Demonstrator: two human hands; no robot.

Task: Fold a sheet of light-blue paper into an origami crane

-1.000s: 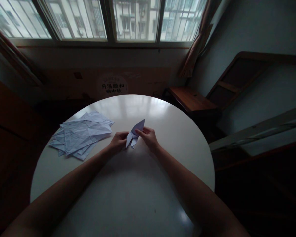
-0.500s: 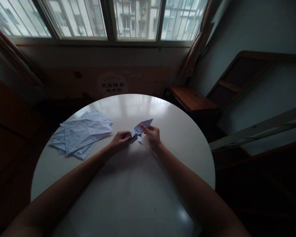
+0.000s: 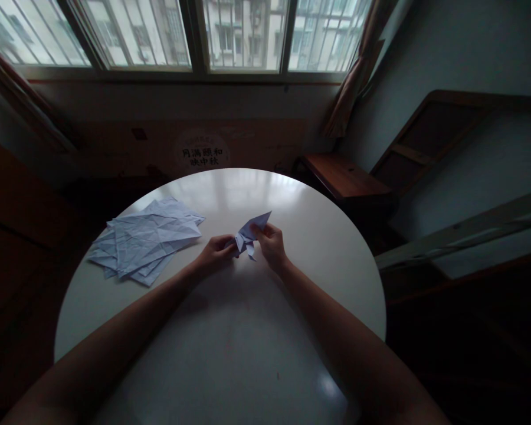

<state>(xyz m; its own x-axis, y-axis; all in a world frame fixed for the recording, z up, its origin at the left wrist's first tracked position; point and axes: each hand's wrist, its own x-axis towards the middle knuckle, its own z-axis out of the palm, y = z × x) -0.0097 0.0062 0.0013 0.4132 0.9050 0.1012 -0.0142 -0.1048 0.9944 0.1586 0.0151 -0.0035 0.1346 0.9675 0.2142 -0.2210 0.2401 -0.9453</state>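
Note:
A folded paper crane [image 3: 246, 234] in pale bluish-white paper is held between my two hands above the middle of the table. My left hand [image 3: 218, 248] grips its left side, and part of the paper is hidden behind those fingers. With thumb and fingers, my right hand [image 3: 270, 241] pinches the pointed wing that sticks up to the right. A narrow folded tip hangs below, between the hands. To the left lies a loose stack of creased paper sheets [image 3: 153, 236], apart from both hands.
The round white table [image 3: 239, 354] has a glossy top. Past its far right edge stands a brown wooden bench [image 3: 343, 177]. Behind the table is a cardboard panel [image 3: 252, 139] with printed characters, below barred windows [image 3: 243, 35]. Curtains [image 3: 343, 100] hang at the sides.
My right hand and the wing it pinches have shifted slightly left and the wing's angle has changed a little. My left hand has barely moved.

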